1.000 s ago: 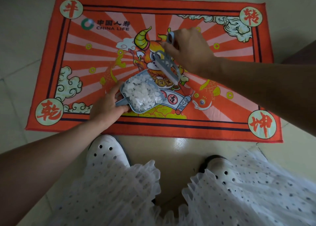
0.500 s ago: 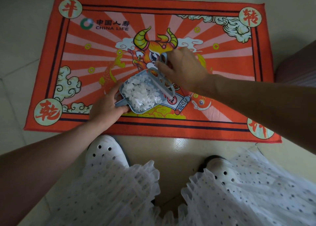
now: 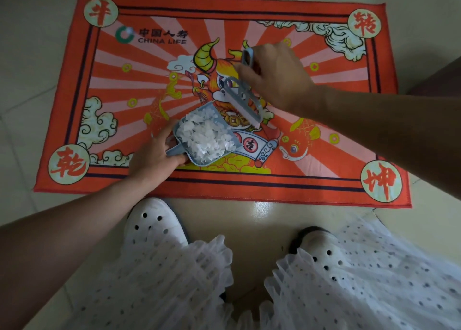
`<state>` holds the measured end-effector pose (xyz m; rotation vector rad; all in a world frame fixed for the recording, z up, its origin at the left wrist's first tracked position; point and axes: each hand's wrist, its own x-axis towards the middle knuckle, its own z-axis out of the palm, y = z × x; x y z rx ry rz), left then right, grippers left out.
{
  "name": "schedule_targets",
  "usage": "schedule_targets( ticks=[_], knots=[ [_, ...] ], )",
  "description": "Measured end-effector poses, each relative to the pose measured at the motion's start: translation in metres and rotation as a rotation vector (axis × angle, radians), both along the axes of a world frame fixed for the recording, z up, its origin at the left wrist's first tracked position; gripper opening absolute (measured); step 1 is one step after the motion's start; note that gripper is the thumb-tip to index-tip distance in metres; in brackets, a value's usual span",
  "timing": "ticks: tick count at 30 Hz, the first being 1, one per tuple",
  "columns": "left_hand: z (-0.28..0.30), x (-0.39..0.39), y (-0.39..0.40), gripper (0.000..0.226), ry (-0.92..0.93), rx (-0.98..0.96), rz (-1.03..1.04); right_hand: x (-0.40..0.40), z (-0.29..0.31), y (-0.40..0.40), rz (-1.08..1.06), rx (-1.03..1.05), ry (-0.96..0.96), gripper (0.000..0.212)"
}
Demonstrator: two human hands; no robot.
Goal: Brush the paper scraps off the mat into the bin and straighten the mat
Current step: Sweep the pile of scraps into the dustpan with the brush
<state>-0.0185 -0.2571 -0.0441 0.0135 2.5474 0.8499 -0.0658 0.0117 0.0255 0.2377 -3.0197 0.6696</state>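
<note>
Mat (image 3: pixel 74 120): orange, flat on tile floor, long axis running 9 to 3 o'clock, slightly skewed.
Left hand (image 3: pixel 152 160): fingers closed around dustpan handle.
Dustpan (image 3: pixel 184 150): grey-blue, on mat centre, handle toward 8 o'clock, mouth opening toward 2 o'clock.
Paper scraps (image 3: pixel 207 137): white, heaped inside dustpan.
Brush (image 3: pixel 243 102): long axis 11 to 5 o'clock, bristles at 1 o'clock of dustpan.
Right hand (image 3: pixel 277 77): fingers gripping brush handle.

Mat (image 3: pixel 324 155) lies on floor (image 3: pixel 30 105) ahead of two shoes (image 3: pixel 154 224) | dustpan (image 3: pixel 184 152) on mat's near centre, paper scraps (image 3: pixel 207 137) heaped inside | brush (image 3: pixel 245 102) just behind-right of dustpan
</note>
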Motion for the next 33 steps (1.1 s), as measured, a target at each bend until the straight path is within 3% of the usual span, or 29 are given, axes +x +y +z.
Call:
schedule_targets(
  ticks=[13, 19, 33],
  knots=[
    [-0.006, 0.006, 0.003, 0.082, 0.006, 0.059, 0.03, 0.022, -0.014, -0.023, 0.032, -0.012, -0.076, 0.037],
    [-0.005, 0.008, 0.005, 0.083, -0.003, 0.045, 0.03, 0.03, -0.012, -0.035, 0.118, -0.027, -0.035, 0.026],
    [-0.009, 0.013, 0.006, 0.089, 0.003, -0.028, 0.022, 0.048, -0.018, -0.042, 0.098, -0.136, -0.05, 0.021]
  ],
)
